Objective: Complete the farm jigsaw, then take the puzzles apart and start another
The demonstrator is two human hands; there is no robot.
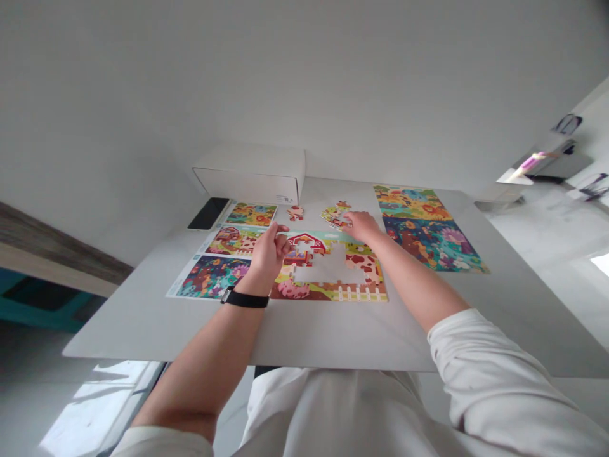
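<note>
A farm jigsaw puzzle (pixel 294 290) lies on the table, its border joined around a gap in the middle. It shows a red barn, a pink pig and a spotted cow. My left hand (pixel 270 252), with a black wristband, hovers over the puzzle's left side, fingers curled and nothing visible in them. Beyond the puzzle's top edge, my right hand (pixel 362 226) reaches into a small heap of loose puzzle pieces (pixel 329 216), its fingertips closed on a puzzle piece (pixel 346 219) that they partly cover. More loose pieces (pixel 295 213) lie left of the heap.
A reference sheet (pixel 209 279) with three pictures lies at left, partly under my left hand. Behind it are a phone (pixel 209 213) and a white box (pixel 247 181) against the wall. Two finished puzzles (pixel 428 228) lie at right on the white table (pixel 333 336).
</note>
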